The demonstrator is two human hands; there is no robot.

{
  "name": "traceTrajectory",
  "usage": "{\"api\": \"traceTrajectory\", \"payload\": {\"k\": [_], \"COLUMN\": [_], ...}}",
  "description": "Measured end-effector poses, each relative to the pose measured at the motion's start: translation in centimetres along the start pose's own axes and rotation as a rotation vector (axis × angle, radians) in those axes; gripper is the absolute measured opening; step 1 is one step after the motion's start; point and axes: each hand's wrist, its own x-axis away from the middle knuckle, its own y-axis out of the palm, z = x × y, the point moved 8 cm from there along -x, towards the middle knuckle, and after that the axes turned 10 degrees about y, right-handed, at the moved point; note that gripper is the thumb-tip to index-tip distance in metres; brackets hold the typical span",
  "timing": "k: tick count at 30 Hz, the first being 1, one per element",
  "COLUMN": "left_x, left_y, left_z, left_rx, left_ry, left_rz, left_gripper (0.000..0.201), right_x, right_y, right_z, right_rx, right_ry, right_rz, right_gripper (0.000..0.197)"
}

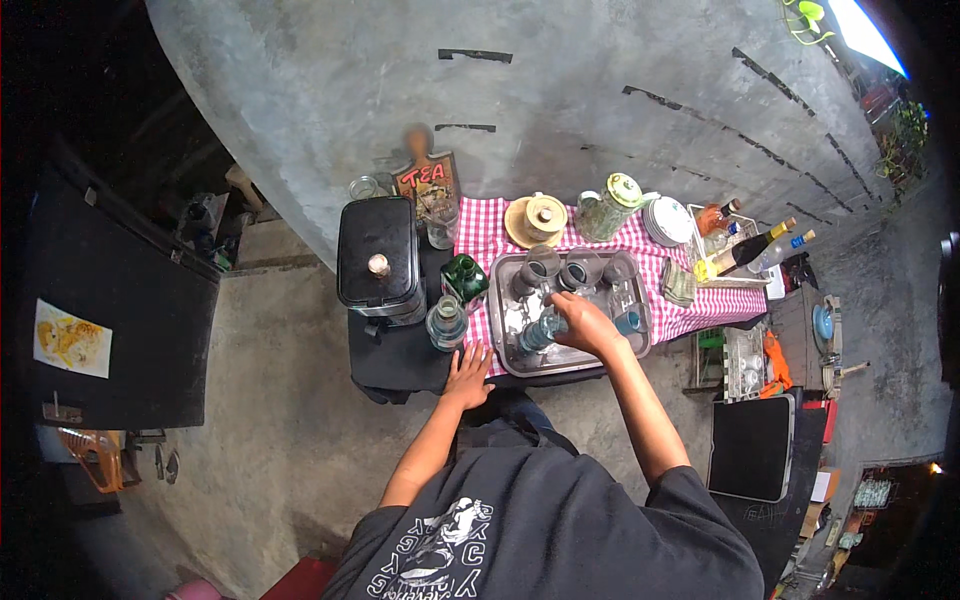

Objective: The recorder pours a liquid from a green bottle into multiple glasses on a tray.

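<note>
Over the near half of the tray (506,312), the right hand (587,325) has its fingers closed on a bluish glass (541,331); left of the tray, the left hand (466,380) lies spread-fingered; a slack grip could tip that glass into dark-looking glasses (577,273) toward the tray's far rim

The tablecloth (487,222) is pink-and-white gingham; the serving tray (511,318), silvery grey; the gripped glass (538,333), pale blue; the squat bottle (464,279), green; the lidded container (372,240), black.
</note>
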Motion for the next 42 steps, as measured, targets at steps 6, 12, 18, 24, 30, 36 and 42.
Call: {"api": "traceTrajectory", "payload": {"k": [6,12,18,24,30,36,42], "left_x": [-0.03,0.06,-0.05,-0.03,0.05,0.08,0.10], "left_y": [-0.15,-0.32,-0.19,-0.13,-0.25,-0.47,-0.71], "left_z": [0.07,0.10,0.02,0.03,0.01,0.15,0.32], "left_rx": [-0.003,0.003,-0.022,-0.012,-0.004,-0.004,0.007], "left_ry": [-0.004,0.007,-0.007,-0.004,-0.003,0.001,-0.014], "left_rz": [-0.006,0.003,0.004,-0.007,-0.007,0.003,-0.014], "left_gripper": [0.085,0.085,0.085,0.088,0.087,0.087,0.085], "right_x": [0.11,0.16,0.23,0.19,0.05,-0.30,-0.66], "right_y": [-0.35,-0.52,-0.42,-0.37,-0.44,-0.42,-0.23], "right_z": [-0.41,-0.56,-0.45,-0.40,-0.42,-0.09,0.12], "right_rx": [0.006,0.003,0.007,0.010,0.019,0.033,0.042], "right_ry": [-0.006,0.006,-0.010,-0.007,0.003,0.008,-0.013], "right_rz": [0.014,0.020,0.022,0.018,0.015,-0.009,-0.039], "right_gripper": [0.056,0.056,0.057,0.058,0.064,0.074,0.086]}}
